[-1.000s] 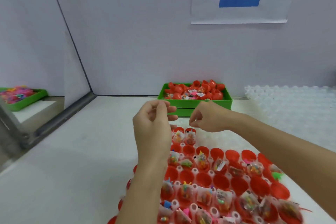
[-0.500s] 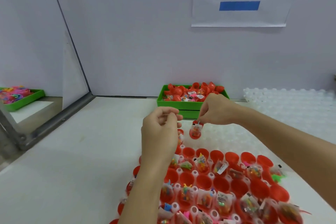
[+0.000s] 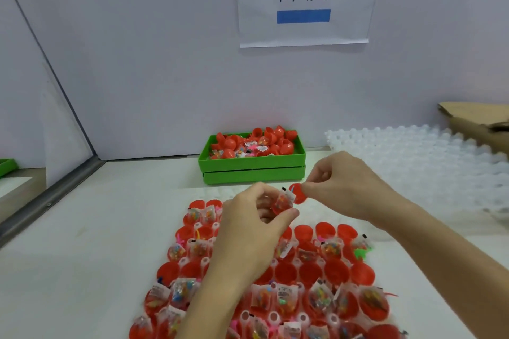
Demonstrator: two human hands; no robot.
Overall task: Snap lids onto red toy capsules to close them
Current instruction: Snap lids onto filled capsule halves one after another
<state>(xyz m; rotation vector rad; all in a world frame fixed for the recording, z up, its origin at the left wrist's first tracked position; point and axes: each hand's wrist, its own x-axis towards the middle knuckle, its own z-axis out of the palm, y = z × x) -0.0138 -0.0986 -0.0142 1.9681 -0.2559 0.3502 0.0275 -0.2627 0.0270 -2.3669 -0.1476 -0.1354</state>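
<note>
Now capsule (image 3: 282, 204) in left hand (image 3: 254, 224), lid (image 3: 298, 194) touching, right hand (image 3: 341, 187).

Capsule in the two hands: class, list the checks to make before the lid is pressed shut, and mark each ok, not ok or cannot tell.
1. Left hand grips the capsule base: ok.
2. Right hand pinches the red lid: ok.
3. Lid sits beside the base, near its rim: ok.
4. Toy packet fully inside the base: not ok, its top edge sticks out.
5. Lid hinged to the base: cannot tell.
6. Green bin for capsules stands behind: ok.
</note>
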